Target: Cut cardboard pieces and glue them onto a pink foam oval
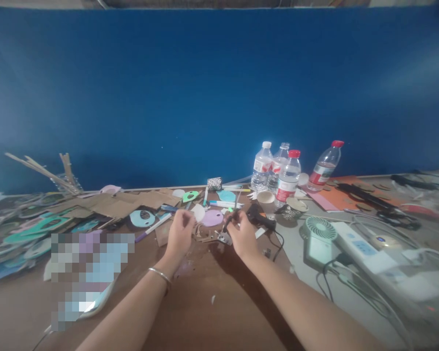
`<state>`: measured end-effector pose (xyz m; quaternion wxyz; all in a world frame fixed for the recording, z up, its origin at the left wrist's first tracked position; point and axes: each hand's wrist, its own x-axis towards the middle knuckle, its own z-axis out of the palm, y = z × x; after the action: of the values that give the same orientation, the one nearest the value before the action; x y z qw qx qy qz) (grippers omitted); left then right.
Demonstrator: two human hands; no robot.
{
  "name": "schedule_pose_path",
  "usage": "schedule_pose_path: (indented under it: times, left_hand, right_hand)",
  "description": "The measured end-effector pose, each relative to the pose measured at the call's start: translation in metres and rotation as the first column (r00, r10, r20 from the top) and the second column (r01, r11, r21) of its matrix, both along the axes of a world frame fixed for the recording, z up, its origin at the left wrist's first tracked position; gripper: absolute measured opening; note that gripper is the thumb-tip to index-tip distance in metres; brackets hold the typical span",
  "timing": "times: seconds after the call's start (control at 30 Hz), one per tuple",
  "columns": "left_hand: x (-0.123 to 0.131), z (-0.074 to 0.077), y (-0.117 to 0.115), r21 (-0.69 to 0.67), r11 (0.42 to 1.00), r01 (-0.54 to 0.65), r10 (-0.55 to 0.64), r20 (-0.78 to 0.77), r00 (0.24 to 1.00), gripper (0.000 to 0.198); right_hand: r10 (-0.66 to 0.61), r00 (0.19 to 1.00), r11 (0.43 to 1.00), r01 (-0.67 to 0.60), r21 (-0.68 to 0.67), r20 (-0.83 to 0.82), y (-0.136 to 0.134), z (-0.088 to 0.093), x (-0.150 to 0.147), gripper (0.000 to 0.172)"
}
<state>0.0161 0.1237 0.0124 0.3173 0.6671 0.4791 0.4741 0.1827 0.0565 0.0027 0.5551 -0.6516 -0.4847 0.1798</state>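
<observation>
My left hand (181, 231) has its fingers pinched on the edge of a small white paper piece (198, 213). My right hand (244, 236) is closed round the dark handles of a pair of scissors (237, 205), whose blades point up and away from me. The scissors and the paper piece are apart. Between and beyond the hands lie a purple paper cutout (212, 218), a light blue cutout (227, 196) and a blue-and-white marker (219, 204). Small brown scraps (204, 237) lie just below the purple cutout. A black glue gun (260, 216) rests right of the scissors.
Several water bottles (287, 181) stand at the back right, near paper cups (294, 207). A small fan (319, 239) and a power strip (366, 258) with cables are on the right. Cardboard (106, 207), coloured cutouts (40, 229) and a partly pixelated phone-like object (104, 297) lie left.
</observation>
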Motion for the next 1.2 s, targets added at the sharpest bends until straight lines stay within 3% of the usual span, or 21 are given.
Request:
schedule_pose_path:
  times: [0.1, 0.2, 0.37, 0.5, 0.6, 0.73, 1.03, 1.2]
  left_hand:
    - [-0.008, -0.002, 0.012, -0.053, 0.998, -0.046, 0.047, 0.019, 0.999, 0.012]
    - [-0.017, -0.002, 0.020, -0.045, 0.998, -0.051, 0.040, -0.218, 0.975, 0.015]
    - [-0.019, -0.001, 0.014, 0.007, 0.999, 0.051, -0.033, -0.677, 0.735, 0.013]
    - [-0.013, -0.002, 0.004, 0.110, 0.994, 0.025, 0.073, -0.800, 0.596, 0.013]
    - [-0.008, -0.003, 0.001, 0.122, 0.992, 0.012, 0.096, -0.833, 0.545, 0.018]
    - [-0.006, -0.003, -0.001, 0.128, 0.990, 0.058, 0.077, -0.841, 0.535, 0.024]
    - [-0.003, -0.001, -0.005, 0.142, 0.980, 0.137, 0.043, -0.831, 0.555, 0.021]
    - [-0.002, -0.001, -0.005, 0.125, 0.968, 0.218, -0.039, -0.782, 0.622, 0.015]
  right_hand:
    - [0.036, 0.999, 0.999, -0.036, -0.002, 0.003, -0.001, 0.001, -0.001, 0.026]
    - [0.023, 0.999, 1.000, -0.023, -0.013, 0.048, 0.002, -0.003, -0.001, 0.026]
    - [-0.053, 0.968, 0.998, 0.061, -0.026, 0.244, 0.008, -0.010, -0.001, 0.028]
    - [0.013, 0.953, 0.993, 0.023, -0.118, 0.302, 0.006, -0.010, -0.003, 0.022]
    - [0.027, 0.955, 0.990, 0.017, -0.143, 0.296, 0.003, -0.008, -0.004, 0.022]
    - [0.035, 0.963, 0.993, -0.004, -0.115, 0.267, 0.001, -0.005, -0.004, 0.022]
    - [-0.087, 0.940, 0.986, 0.128, -0.104, 0.330, 0.002, -0.002, -0.002, 0.018]
    - [-0.069, 0.963, 0.990, 0.099, -0.105, 0.259, 0.002, -0.002, -0.003, 0.018]
